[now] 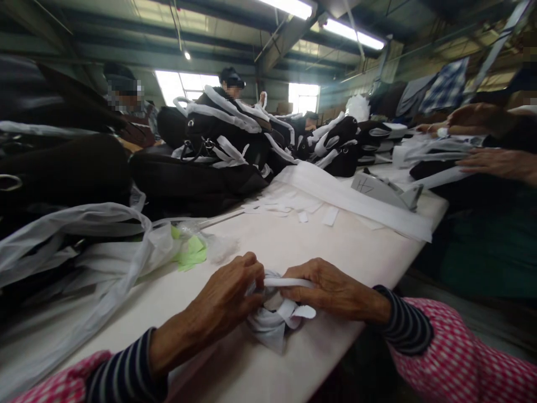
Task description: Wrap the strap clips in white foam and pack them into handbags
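Note:
Near the table's front edge lies a small bundle of white strips and thin wrapping [268,324]. A white padded strip [289,282] runs level across its top between my two hands. My left hand [232,288] has its fingers bent and closed at the strip's left end. From the other side, my right hand [325,288] pinches the strip between thumb and fingers. Loose flat ends stick out of the bundle below my right hand.
Dark bags wrapped in white [201,179] are piled at the back and left. Green paper [191,253] lies left. Behind are white paper pieces [330,216], a long white sheet [356,201] and a tape dispenser [384,190]. Another person's hands [499,162] work at the right.

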The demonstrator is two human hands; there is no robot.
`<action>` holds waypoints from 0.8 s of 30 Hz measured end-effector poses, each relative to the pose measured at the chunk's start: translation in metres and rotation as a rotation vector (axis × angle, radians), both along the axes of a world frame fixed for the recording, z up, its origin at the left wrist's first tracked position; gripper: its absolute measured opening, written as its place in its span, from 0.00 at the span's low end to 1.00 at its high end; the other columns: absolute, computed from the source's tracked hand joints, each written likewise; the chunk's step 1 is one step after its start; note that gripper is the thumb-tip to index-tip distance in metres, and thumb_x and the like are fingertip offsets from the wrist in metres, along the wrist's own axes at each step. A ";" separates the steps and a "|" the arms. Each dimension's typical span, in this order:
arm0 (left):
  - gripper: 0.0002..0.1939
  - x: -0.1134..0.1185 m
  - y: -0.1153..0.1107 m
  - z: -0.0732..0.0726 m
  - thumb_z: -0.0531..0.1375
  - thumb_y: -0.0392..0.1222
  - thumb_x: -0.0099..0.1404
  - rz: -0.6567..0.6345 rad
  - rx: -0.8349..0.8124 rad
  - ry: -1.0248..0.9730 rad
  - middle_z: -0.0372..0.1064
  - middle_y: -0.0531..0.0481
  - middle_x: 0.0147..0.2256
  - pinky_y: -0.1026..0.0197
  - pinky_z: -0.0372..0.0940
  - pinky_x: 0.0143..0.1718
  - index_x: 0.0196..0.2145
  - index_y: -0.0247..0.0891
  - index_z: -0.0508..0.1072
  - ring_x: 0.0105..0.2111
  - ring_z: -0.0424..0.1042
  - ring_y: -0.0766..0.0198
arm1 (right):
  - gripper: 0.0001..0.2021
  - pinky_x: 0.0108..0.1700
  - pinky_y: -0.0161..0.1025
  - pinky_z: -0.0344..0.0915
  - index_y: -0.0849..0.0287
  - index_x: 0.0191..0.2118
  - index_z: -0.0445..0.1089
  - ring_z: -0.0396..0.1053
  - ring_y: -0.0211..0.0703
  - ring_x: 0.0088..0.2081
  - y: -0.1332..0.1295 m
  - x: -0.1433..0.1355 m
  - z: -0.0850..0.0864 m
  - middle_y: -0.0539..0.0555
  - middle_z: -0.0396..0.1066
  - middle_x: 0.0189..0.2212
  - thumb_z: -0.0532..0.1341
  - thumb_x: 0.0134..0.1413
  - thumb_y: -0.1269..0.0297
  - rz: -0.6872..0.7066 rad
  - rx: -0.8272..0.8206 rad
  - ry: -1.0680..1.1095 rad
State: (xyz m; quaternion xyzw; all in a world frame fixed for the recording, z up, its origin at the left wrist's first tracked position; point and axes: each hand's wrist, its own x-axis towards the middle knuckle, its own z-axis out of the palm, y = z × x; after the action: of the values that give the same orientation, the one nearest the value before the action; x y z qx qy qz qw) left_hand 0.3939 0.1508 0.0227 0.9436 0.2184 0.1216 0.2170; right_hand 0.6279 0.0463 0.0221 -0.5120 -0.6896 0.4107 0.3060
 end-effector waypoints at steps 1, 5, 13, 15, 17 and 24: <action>0.05 0.002 -0.002 -0.003 0.62 0.36 0.67 0.017 0.027 0.001 0.65 0.54 0.38 0.57 0.56 0.37 0.36 0.43 0.69 0.37 0.65 0.62 | 0.13 0.34 0.32 0.64 0.60 0.40 0.79 0.71 0.42 0.33 0.000 0.000 -0.001 0.51 0.75 0.30 0.62 0.65 0.56 -0.007 -0.010 0.016; 0.03 0.003 -0.015 -0.007 0.61 0.37 0.67 0.066 0.093 0.029 0.65 0.53 0.37 0.56 0.56 0.34 0.37 0.45 0.71 0.34 0.65 0.61 | 0.10 0.34 0.33 0.66 0.63 0.41 0.80 0.72 0.44 0.35 0.002 0.003 -0.005 0.53 0.76 0.32 0.64 0.58 0.64 -0.015 -0.084 0.152; 0.07 -0.005 -0.030 0.009 0.58 0.37 0.71 -0.147 0.119 0.105 0.70 0.50 0.44 0.53 0.60 0.43 0.34 0.44 0.72 0.44 0.64 0.56 | 0.13 0.40 0.34 0.67 0.64 0.45 0.81 0.72 0.43 0.38 0.001 0.006 -0.011 0.53 0.77 0.37 0.65 0.54 0.67 0.025 -0.070 0.244; 0.08 -0.005 -0.029 0.005 0.58 0.37 0.71 -0.180 0.049 0.134 0.70 0.51 0.39 0.54 0.59 0.42 0.33 0.44 0.71 0.41 0.64 0.57 | 0.12 0.40 0.34 0.67 0.64 0.44 0.81 0.71 0.43 0.38 0.000 0.006 -0.011 0.54 0.77 0.37 0.65 0.54 0.67 0.017 -0.074 0.251; 0.05 -0.004 -0.025 0.003 0.58 0.39 0.71 -0.140 -0.005 0.140 0.70 0.52 0.39 0.56 0.59 0.40 0.38 0.46 0.74 0.41 0.65 0.58 | 0.11 0.38 0.34 0.67 0.64 0.43 0.81 0.71 0.42 0.37 -0.001 0.004 -0.012 0.54 0.77 0.36 0.66 0.55 0.65 -0.007 -0.088 0.269; 0.10 0.003 -0.019 0.022 0.56 0.37 0.70 -0.229 -0.004 0.186 0.65 0.53 0.31 0.59 0.53 0.33 0.30 0.43 0.69 0.31 0.61 0.62 | 0.11 0.38 0.33 0.66 0.63 0.44 0.81 0.71 0.42 0.38 -0.004 0.004 -0.014 0.53 0.77 0.37 0.66 0.58 0.65 -0.029 -0.072 0.277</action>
State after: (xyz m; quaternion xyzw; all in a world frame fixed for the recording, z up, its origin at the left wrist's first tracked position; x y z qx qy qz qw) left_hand 0.3974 0.1322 0.0450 0.9691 0.1287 0.0079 0.2103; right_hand 0.6323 0.0425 0.0080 -0.4710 -0.6181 0.4974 0.3856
